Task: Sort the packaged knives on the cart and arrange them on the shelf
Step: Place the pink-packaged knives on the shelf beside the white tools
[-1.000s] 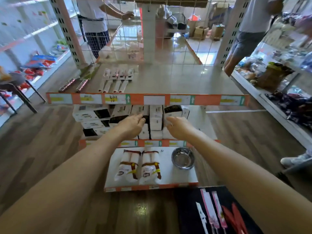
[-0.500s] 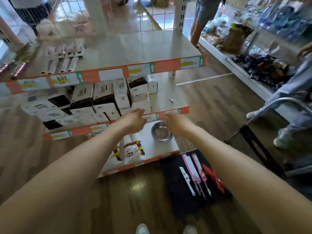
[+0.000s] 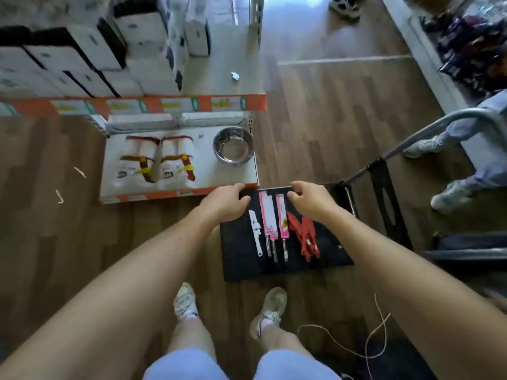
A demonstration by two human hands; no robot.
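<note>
A person in light shorts stands over a low black cart point(image 3: 274, 267) on a wood floor, both bare arms stretched down toward its far end. The left hand point(image 3: 225, 202) and right hand point(image 3: 311, 200) hang side by side above that end, each with its fingers curled downward and held close together. The left fingertips point(image 3: 245, 199) sit just beside the top of the pink packs, and the right fingertips point(image 3: 293, 196) are close to the other side of them. The picture does not show whether either hand touches or pinches anything.

The packaged knives lie flat on the cart between and just below the hands, lengthwise in a row. From the left there is a white knife point(image 3: 255, 233), then pink packs point(image 3: 267, 215) side by side, then a loose cluster of red knives point(image 3: 304, 233). The cart's grey handle point(image 3: 439, 127) rises at the right.

The shelf point(image 3: 178, 193) stands just beyond the cart, its bottom board edged in orange. It carries white rolled packs point(image 3: 156, 163) with red and yellow bands and a steel bowl point(image 3: 233, 145). The board above holds stacked white and black boxes point(image 3: 82, 56). A length of string point(image 3: 375, 335) trails across the floor near the person's right shoe point(image 3: 270, 308). Another person's pale shoes point(image 3: 450, 196) show at the right edge.
</note>
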